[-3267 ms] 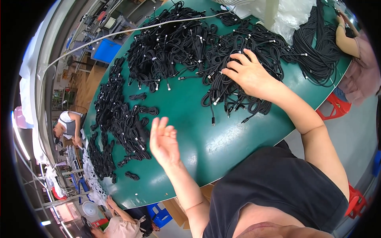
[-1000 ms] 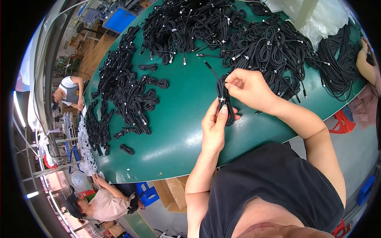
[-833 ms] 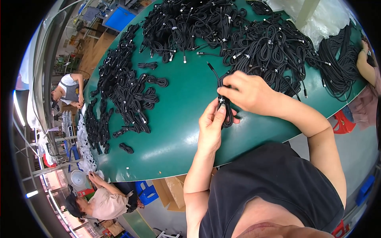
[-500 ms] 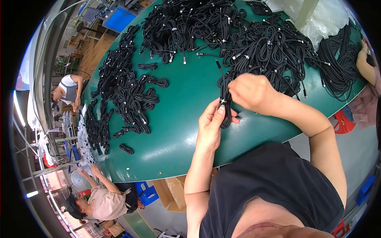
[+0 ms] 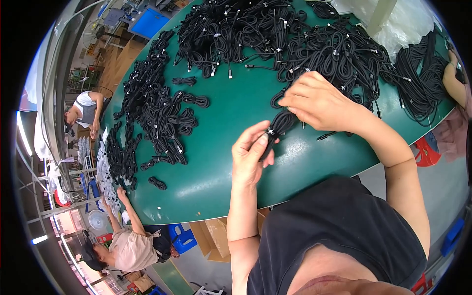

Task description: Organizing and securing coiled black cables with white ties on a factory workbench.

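A bundle of black braided cable (image 5: 282,123), coiled and bound with a small light-coloured tie, slants up to the right above the table. My left hand (image 5: 253,151) grips its lower part, thumb pressed just below the tie. My right hand (image 5: 319,102) is closed at the bundle's upper loops, knuckles up. Its fingertips partly hide the cable there. Just behind those fingers lies the loop of another black cable (image 5: 276,100), partly covered. A short cable end (image 5: 325,135) sticks out on the table below my right wrist.
A large heap of black cables (image 5: 339,54) with metal plugs spreads across the far side of the green table (image 5: 221,132). Small tied bundles (image 5: 162,118) are piled on the left. Long cable coils (image 5: 418,83) lie at right beside another person's arm (image 5: 451,78). Two co-workers are at left.
The bundle has tilted from upright to slanting right, and its plug end no longer stands up. My right hand has moved up and away from me; my left has shifted slightly left.
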`<move>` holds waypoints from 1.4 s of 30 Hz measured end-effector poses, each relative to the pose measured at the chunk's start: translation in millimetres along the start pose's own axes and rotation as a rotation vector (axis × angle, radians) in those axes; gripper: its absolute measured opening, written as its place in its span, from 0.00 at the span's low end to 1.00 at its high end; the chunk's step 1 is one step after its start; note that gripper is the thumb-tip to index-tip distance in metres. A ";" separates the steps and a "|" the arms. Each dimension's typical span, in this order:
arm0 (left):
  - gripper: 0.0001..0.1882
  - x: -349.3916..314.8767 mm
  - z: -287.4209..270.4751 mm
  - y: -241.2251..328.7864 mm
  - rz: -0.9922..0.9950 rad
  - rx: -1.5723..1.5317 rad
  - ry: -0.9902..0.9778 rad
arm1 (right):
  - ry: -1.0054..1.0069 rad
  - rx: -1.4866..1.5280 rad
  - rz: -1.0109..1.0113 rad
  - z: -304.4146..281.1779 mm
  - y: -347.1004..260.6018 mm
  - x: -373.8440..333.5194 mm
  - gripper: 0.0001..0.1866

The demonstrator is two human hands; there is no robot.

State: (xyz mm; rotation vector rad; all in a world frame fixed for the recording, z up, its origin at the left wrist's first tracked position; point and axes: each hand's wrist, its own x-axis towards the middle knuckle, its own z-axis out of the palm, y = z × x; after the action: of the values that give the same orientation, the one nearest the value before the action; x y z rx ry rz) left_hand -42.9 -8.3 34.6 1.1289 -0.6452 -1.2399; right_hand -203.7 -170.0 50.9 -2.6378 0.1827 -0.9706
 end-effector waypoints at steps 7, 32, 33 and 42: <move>0.21 14.6 -5.5 -12.4 0.330 -0.377 0.049 | -0.076 0.097 -0.028 2.2 -14.2 -7.3 0.09; 0.10 16.3 12.7 -17.8 0.212 -0.226 0.144 | 0.067 0.075 0.077 23.4 -38.8 -10.6 0.09; 0.10 16.1 15.2 -19.8 0.202 -0.239 0.126 | 0.068 0.076 0.077 23.7 -39.0 -10.2 0.09; 0.08 16.4 13.7 -14.5 0.184 -0.314 0.166 | 0.119 0.200 0.221 9.4 -34.6 -0.7 0.18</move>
State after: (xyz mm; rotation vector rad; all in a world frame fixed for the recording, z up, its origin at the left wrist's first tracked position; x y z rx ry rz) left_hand -56.5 -27.1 23.2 0.8780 -0.4025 -1.0354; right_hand -197.9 -134.9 55.6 -2.3236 0.3753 -1.0133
